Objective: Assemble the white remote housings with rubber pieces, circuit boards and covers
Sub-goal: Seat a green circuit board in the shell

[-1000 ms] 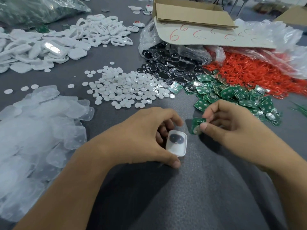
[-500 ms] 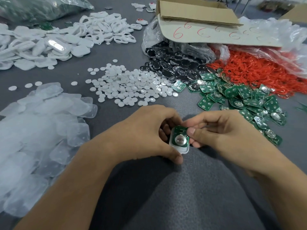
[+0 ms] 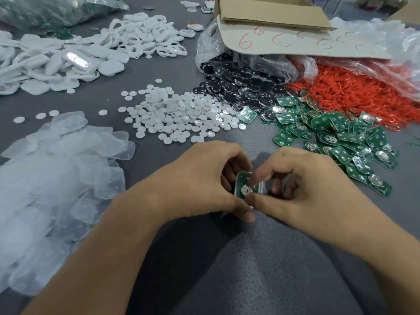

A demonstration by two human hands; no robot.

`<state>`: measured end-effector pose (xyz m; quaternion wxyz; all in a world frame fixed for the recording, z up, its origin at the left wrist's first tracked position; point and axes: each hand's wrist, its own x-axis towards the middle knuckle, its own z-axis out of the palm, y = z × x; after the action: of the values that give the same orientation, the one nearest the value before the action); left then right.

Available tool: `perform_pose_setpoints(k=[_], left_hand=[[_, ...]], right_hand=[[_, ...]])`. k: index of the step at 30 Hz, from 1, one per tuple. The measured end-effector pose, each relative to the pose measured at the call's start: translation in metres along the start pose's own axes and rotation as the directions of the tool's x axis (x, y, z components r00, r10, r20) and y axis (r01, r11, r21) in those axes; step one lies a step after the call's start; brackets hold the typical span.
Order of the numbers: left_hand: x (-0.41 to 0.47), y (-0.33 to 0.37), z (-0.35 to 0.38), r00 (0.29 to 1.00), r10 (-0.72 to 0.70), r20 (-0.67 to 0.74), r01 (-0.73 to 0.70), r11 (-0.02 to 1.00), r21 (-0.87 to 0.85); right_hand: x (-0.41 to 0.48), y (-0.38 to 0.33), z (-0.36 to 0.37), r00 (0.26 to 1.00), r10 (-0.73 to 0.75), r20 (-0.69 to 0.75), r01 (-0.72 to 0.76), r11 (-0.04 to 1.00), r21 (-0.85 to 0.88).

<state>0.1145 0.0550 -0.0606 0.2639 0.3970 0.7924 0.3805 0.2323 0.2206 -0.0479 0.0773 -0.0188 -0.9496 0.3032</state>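
Left hand (image 3: 200,178), right hand (image 3: 313,192) around housing (image 3: 237,185), board (image 3: 243,178) inside

Matt grey table (image 3: 159,71), glossy green circuit boards (image 3: 341,137), crinkly clear plastic bag (image 3: 227,53)

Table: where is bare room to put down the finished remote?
One bare band runs between the white housings and the white discs. Another patch lies right of the right hand, below the circuit boards. Crowded: black pieces, boards and red rings run together.
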Motion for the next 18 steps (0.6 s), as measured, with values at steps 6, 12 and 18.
perform_pose_setpoints(k=[6, 12, 18], left_hand=[[0.0005, 0.0003, -0.0002, 1.000, -0.002, -0.002, 0.002, 1.000, 0.003], [0.0004, 0.0019, 0.0012, 1.000, 0.008, -0.025, -0.007, 0.999, 0.041], [0.0015, 0.0021, 0.0015, 0.999, 0.019, -0.037, -0.014, 0.993, 0.118]], right_hand=[[-0.0001, -0.0015, -0.0016, 0.998, -0.048, 0.030, 0.050, 0.996, -0.077], [0.0014, -0.0014, -0.0025, 0.998, -0.058, 0.033, 0.061, 0.992, -0.108], [0.0026, 0.0010, -0.0004, 0.998, -0.063, 0.030, 0.066, 0.991, -0.114]])
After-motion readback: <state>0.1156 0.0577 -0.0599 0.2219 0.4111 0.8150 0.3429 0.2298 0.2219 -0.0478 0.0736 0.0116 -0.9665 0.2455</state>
